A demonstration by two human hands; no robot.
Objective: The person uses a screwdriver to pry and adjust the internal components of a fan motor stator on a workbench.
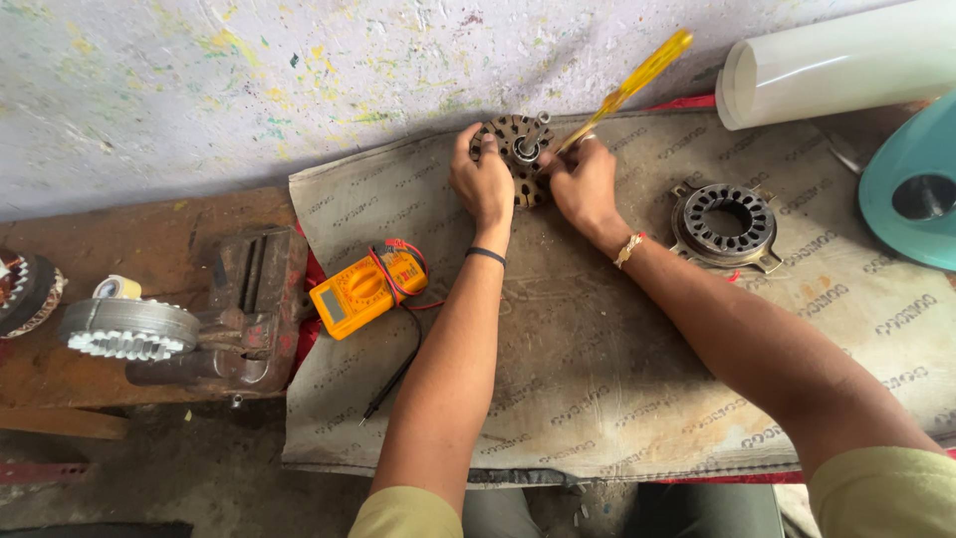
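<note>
Across the workbench under your arms lies a large grey sheet of printed fabric [597, 369], and everything else sits around it. Off its far right corner rests a white roll [836, 65] of stiff sheet, lying on its side against the paint-speckled wall, with a teal fan housing [911, 189] just below that, cut by the frame edge. Beyond the sheet's left edge a rusty bench vise [244, 309] stands on the bare wood, with a toothed grey ring [127, 329] beside it. On the sheet's left part lies an orange multimeter [366, 289], red and black leads wound over it. Toward the sheet's right part sits a slotted stator ring [725, 221].

At the sheet's far edge, near the wall, stands the perforated round motor plate [518, 149] with a shaft at its centre. Your left hand [483, 179] grips the plate's left rim, fingers curled over it. Your right hand [585, 184] is closed around a yellow-handled screwdriver [637, 80], whose handle slants up to the right; its tip points at the plate's centre.
</note>
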